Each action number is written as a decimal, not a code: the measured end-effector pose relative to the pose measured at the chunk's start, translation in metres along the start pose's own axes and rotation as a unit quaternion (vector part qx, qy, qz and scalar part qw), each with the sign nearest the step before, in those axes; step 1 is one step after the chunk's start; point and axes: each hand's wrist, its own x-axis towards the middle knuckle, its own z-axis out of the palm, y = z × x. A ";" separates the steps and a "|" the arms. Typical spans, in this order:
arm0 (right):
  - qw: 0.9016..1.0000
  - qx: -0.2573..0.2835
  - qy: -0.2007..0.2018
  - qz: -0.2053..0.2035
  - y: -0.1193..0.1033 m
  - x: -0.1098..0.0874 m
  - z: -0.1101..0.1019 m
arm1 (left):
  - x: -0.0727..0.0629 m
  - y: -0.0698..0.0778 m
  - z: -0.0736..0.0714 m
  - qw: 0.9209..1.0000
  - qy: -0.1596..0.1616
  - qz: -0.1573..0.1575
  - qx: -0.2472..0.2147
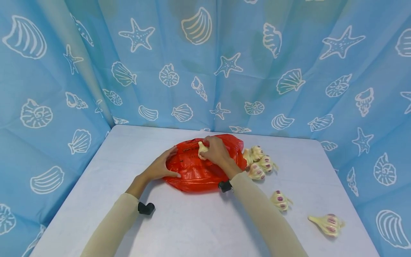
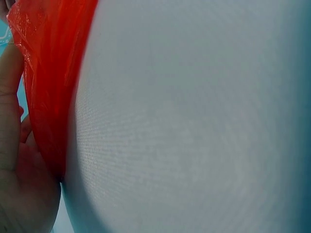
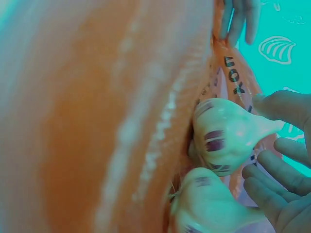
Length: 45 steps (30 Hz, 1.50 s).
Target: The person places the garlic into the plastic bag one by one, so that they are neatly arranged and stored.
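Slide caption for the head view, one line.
Left hand on red plastic bag, right hand at cream garlic bulb, other purple-streaked garlic bulbs on white tabletop.

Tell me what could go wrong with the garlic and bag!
The wrinkled red bag looks thin, so it might tear if the left grip tugs it. The right sleeve could bump the garlic bulb that looks close beside it. The rightmost bulb, nearest the table's right edge, might roll off.

White table (image 1: 189,228), red plastic bag (image 1: 192,173), garlic bulbs (image 1: 331,225)
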 end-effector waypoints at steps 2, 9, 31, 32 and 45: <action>1.000 0.004 0.004 -0.001 0.000 -0.002 -0.002 | 0.000 0.000 0.000 1.000 0.000 0.000 0.001; 0.999 0.026 -0.002 -0.029 -0.002 -0.010 -0.010 | 0.000 0.000 0.000 1.000 0.004 -0.004 -0.002; 0.995 0.018 0.084 -0.049 0.048 -0.043 -0.110 | 0.000 0.006 0.003 1.000 0.012 -0.016 0.007; 0.995 0.013 0.084 -0.044 0.053 -0.045 -0.113 | 0.000 0.005 0.003 1.000 0.012 -0.015 0.006; 0.995 -0.029 0.090 0.018 0.105 -0.075 -0.133 | -0.001 0.006 0.003 1.000 0.010 -0.014 0.006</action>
